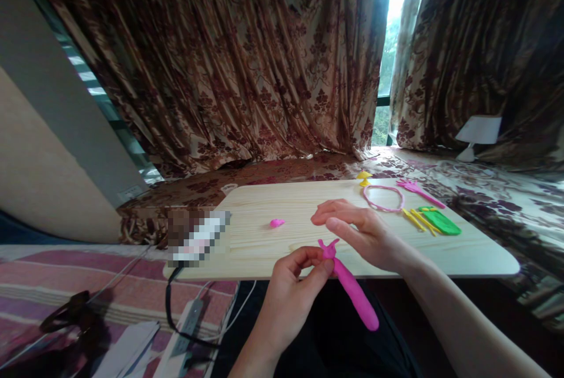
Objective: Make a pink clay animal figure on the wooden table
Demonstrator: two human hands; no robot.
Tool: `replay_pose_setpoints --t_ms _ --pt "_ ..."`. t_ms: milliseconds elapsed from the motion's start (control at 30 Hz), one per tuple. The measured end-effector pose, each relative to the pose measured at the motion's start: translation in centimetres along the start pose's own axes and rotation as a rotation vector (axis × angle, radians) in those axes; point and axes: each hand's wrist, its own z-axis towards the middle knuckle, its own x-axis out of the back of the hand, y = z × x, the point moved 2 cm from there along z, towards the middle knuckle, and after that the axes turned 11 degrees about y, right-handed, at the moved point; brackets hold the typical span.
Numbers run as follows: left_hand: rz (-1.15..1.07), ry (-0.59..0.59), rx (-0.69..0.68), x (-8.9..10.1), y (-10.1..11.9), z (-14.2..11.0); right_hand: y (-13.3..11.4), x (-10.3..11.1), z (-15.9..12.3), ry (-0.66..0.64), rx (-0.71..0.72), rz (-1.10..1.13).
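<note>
Nearest, over a dark-clothed lap, the left hand [293, 287] pinches a pink clay stick [356, 295] between thumb and fingers, just below its small forked far end; its thick rounded end slants down toward the near right. To the near left, a white power strip [191, 316] lies on a striped cloth [35, 272], its markings too small to read.

Beyond the forked end, the right hand [368, 237] hangs over the wood-grain table [255, 248], fingers slightly bent, thumb spread from them. On the table's left end is a pixelated object [200, 240], any lettering on it unreadable. A small pink clay lump [277, 223] lies left of the right hand.

On the right lie a green clay slab [447, 224] and yellow clay sticks [415, 220]; farther, a pink clay ring [383, 209], a pink hand-shaped clay piece [423, 193] and a yellow mushroom-like piece [364, 176]. Far right stands a white lamp [480, 129]; floral curtains [247, 60] hang behind.
</note>
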Motion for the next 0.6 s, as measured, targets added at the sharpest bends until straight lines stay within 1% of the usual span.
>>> replay_pose_setpoints --t_ms 67,133,233,300,400,600 --pt "-0.031 0.009 0.017 0.1 0.1 -0.2 0.4 0.4 -0.6 0.088 -0.062 -0.007" --pt "-0.065 0.029 0.03 0.2 0.3 -0.4 0.7 0.5 -1.5 0.17 -0.159 0.001" --pt "-0.095 0.063 0.043 0.2 0.6 -0.6 0.5 -0.1 -2.9 0.225 -0.294 0.041" --pt "-0.097 0.076 0.042 0.2 0.6 -0.6 0.0 -0.6 -3.6 0.249 -0.338 0.071" --pt "-0.073 0.078 0.039 0.3 0.5 -0.7 -0.8 -1.2 -3.8 0.284 -0.338 0.074" --pt "-0.035 0.037 0.044 0.2 0.2 -0.8 -1.1 -1.5 -3.5 0.326 -0.231 0.055"
